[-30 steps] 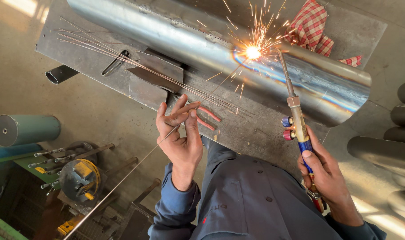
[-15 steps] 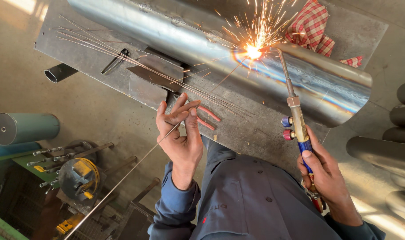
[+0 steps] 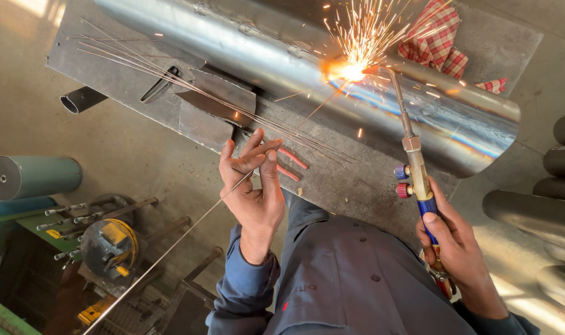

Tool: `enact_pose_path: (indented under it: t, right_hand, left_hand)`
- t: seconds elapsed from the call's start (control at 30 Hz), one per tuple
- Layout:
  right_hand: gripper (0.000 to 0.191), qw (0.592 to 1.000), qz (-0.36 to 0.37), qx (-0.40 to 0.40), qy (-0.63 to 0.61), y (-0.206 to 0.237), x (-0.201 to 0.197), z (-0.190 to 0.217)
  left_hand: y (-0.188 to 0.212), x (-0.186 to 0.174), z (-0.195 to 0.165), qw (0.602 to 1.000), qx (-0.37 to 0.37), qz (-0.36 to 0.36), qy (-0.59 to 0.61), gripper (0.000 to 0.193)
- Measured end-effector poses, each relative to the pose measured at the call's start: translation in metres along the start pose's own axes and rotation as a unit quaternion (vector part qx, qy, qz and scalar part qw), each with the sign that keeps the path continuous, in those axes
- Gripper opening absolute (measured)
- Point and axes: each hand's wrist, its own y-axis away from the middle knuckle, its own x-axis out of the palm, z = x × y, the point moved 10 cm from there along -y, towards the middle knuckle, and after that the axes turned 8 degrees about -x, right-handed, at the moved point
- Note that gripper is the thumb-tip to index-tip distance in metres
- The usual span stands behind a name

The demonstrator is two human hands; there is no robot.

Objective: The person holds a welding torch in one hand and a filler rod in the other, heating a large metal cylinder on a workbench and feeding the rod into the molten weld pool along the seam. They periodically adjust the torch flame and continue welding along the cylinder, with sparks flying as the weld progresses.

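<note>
Sparks burst where the torch (image 3: 412, 155) tip meets the steel pipe (image 3: 282, 62) on the bench (image 3: 357, 180) — right hand (image 3: 459, 245) fingers wrapped around its handle. Left hand (image 3: 254, 186) pinches a filler rod (image 3: 189, 229), seemingly reaching the flame.

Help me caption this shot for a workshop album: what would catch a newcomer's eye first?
The burst of orange sparks at top centre, where the torch in the right hand meets the long shiny metal pipe lying across the steel table. Next, the left hand at centre, its fingers pinching a thin filler rod aimed at the flame. A red checked cloth lies behind the pipe, top right.
</note>
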Motion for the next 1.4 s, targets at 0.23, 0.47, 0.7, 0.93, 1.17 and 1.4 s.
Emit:
enact_pose_path:
  t: [0.23, 0.47, 0.7, 0.93, 1.17, 1.4]
  right_hand:
    - [0.068, 1.0, -0.001, 0.006, -0.005, 0.0, 0.001, 0.0]
    - [0.069, 1.0, -0.007, 0.011, -0.004, -0.003, 0.003, 0.0]
    - [0.069, 1.0, -0.006, 0.014, -0.005, -0.006, 0.004, 0.0]
    - [0.069, 1.0, -0.002, 0.007, -0.008, -0.008, 0.006, 0.001]
    - [0.068, 1.0, -0.005, 0.011, -0.003, -0.01, 0.006, 0.002]
    - [0.068, 1.0, -0.001, 0.01, 0.002, -0.012, 0.007, 0.001]
  left_hand:
    - [-0.002, 0.0, 0.0, 1.0, 0.007, -0.007, -0.018, 0.016]
    - [-0.004, 0.002, -0.001, 1.0, 0.01, -0.003, -0.014, 0.017]
    - [-0.007, 0.002, 0.003, 1.0, -0.001, -0.005, -0.01, 0.017]
    - [-0.008, 0.001, 0.006, 1.0, -0.008, -0.011, -0.006, 0.015]
    - [-0.01, 0.001, 0.006, 1.0, -0.005, -0.015, -0.027, 0.016]
    - [-0.011, 0.002, 0.009, 1.0, -0.009, -0.011, -0.019, 0.016]
